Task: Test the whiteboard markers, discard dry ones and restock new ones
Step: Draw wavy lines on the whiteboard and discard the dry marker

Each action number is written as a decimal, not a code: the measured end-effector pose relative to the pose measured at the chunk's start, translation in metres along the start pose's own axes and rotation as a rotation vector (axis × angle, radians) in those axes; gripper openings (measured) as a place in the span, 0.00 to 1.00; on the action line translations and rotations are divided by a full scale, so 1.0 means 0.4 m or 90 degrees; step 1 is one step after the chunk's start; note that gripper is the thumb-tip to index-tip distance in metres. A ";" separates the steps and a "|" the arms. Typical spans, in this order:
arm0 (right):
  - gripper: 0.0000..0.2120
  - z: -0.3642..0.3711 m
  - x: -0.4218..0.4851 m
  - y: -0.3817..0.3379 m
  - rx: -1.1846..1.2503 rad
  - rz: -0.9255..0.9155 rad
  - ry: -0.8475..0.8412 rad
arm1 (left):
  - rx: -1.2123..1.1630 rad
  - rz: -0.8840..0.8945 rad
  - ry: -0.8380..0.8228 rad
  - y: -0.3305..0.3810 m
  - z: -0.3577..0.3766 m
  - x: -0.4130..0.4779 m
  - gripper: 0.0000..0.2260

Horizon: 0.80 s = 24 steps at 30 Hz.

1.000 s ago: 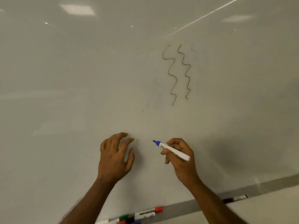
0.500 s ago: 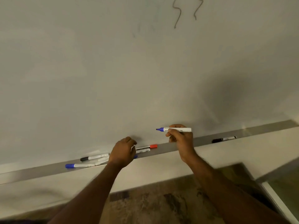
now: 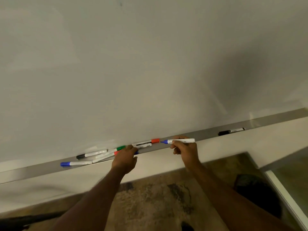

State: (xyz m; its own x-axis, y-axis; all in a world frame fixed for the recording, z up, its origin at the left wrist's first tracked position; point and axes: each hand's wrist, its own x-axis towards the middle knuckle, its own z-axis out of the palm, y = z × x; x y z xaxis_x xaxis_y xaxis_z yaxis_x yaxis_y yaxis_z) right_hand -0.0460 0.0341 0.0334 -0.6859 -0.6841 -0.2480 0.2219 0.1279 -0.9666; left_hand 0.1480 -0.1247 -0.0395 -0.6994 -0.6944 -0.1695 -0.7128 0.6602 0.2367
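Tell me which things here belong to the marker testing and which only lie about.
Job: whiteboard; tray; uncapped blue marker in right hand; red-capped marker; green-capped marker; blue-capped marker; black-capped marker; lone black-capped marker.
Lying about: carpet; dark object on floor.

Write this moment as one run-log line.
right hand: holds uncapped blue marker | left hand: on tray among markers, grip unclear | next: likely recap
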 end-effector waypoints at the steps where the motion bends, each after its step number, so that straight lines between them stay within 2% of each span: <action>1: 0.05 -0.002 0.001 0.004 -0.004 0.006 0.002 | -0.010 -0.001 0.007 0.000 0.002 0.004 0.14; 8: 0.06 -0.017 -0.002 0.009 -0.006 0.027 0.018 | -0.069 -0.016 0.021 0.008 0.002 0.033 0.07; 13: 0.06 -0.036 -0.008 0.011 -0.029 0.034 0.020 | -0.065 -0.011 0.001 -0.003 -0.001 0.045 0.07; 17: 0.06 -0.047 -0.014 0.003 -0.038 0.052 0.047 | -0.117 0.004 0.046 0.020 -0.026 0.025 0.05; 19: 0.07 -0.053 -0.017 -0.004 -0.037 0.051 0.049 | -0.182 0.030 0.061 0.058 -0.049 0.007 0.05; 24: 0.07 -0.065 -0.033 -0.020 -0.044 0.048 0.055 | -0.474 0.053 0.003 0.175 -0.079 -0.037 0.07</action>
State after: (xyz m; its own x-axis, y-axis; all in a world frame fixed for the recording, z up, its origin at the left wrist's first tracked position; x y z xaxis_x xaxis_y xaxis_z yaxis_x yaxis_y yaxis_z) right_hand -0.0566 0.0607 0.0427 -0.7270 -0.6067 -0.3215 0.2286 0.2277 -0.9465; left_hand 0.1100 -0.0772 0.0097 -0.7482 -0.6529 -0.1182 -0.4319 0.3441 0.8337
